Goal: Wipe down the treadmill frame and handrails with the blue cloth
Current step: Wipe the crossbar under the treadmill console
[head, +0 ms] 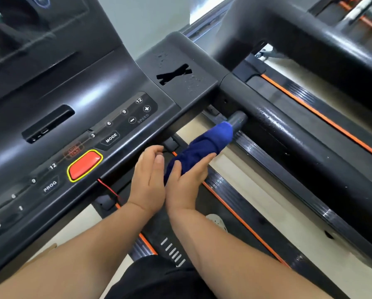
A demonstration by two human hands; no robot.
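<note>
Under the console (137, 83), right hand (186, 186) grips blue cloth (204, 145) hiding most of a short bar (238, 121); left hand (147, 182), fingers relaxed, empty.

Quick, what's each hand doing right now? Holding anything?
Left hand: open, holding nothing.
Right hand: closed, fingers and thumb holding the blue cloth.

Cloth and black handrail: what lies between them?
A short grey bar, its bare end showing, runs from the cloth to the handrail; the head view shows it.
</note>
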